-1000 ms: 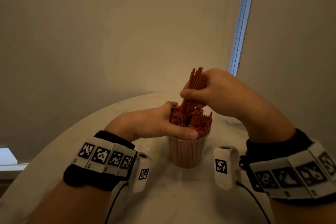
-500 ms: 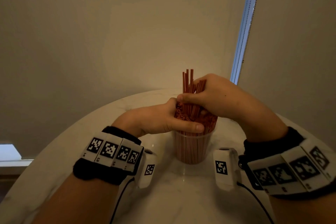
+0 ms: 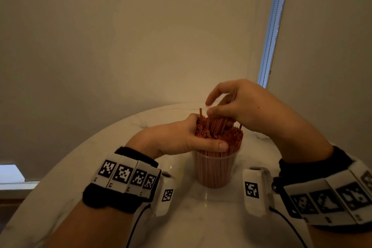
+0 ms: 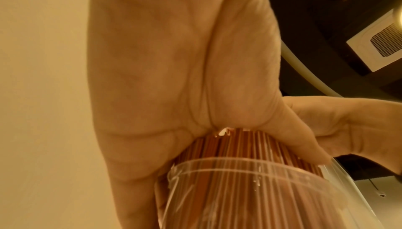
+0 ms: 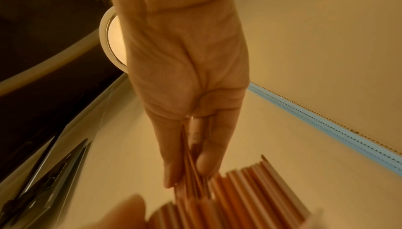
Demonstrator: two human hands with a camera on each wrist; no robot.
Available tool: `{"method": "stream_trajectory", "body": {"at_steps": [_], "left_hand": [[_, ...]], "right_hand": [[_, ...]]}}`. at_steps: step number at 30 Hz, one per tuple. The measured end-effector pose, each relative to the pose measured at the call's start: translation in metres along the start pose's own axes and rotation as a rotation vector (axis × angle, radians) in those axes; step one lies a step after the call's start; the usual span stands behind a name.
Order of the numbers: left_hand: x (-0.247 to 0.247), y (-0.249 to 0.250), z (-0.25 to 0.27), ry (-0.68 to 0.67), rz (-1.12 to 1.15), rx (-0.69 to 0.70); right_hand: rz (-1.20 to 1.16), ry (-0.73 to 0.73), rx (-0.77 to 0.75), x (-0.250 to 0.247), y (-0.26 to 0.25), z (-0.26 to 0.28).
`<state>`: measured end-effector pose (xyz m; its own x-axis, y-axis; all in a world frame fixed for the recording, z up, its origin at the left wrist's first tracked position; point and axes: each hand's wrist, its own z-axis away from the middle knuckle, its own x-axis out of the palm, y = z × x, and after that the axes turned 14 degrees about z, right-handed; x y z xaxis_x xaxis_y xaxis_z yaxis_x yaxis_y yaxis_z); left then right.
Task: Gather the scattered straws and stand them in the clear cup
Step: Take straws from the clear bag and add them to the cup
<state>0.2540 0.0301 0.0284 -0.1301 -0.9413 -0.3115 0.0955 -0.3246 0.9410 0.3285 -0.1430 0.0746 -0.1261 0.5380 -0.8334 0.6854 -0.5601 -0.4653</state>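
My left hand is wrapped around the red straws just above the rim of the clear cup, thumb across the front. My right hand sits on top of the bunch and pinches a few straws between thumb and fingers. The cup stands upright on the white table, packed full of straws, between my two wrists.

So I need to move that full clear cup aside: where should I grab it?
Grip the clear cup round its bare lower wall, from the side. The straws fan out above its rim, where the left hand wraps them, so the top offers no firm hold.
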Motion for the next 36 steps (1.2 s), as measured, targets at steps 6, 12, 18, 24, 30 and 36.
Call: {"method": "stream_trajectory", "body": {"at_steps": [6,12,18,24,30,36], "left_hand": [[-0.001,0.0,0.0,-0.016,0.0,-0.006],[-0.002,-0.001,-0.001,0.027,-0.029,-0.031],[0.001,-0.001,-0.001,0.022,0.012,-0.003],[-0.001,-0.001,-0.001,0.039,0.009,-0.008],[-0.001,-0.002,-0.001,0.012,0.011,-0.018],[-0.001,-0.003,-0.002,0.042,-0.022,-0.034]], "right_hand": [[0.053,-0.138,0.014,-0.004,-0.002,0.005],[-0.025,0.07,-0.067,-0.015,-0.005,0.007],[0.256,-0.376,-0.075,0.008,-0.011,0.007],[0.157,-0.166,-0.005,-0.015,-0.004,0.01],[0.258,-0.348,0.033,-0.026,0.01,0.014],[0.154,-0.104,0.061,0.008,-0.002,0.001]]}}
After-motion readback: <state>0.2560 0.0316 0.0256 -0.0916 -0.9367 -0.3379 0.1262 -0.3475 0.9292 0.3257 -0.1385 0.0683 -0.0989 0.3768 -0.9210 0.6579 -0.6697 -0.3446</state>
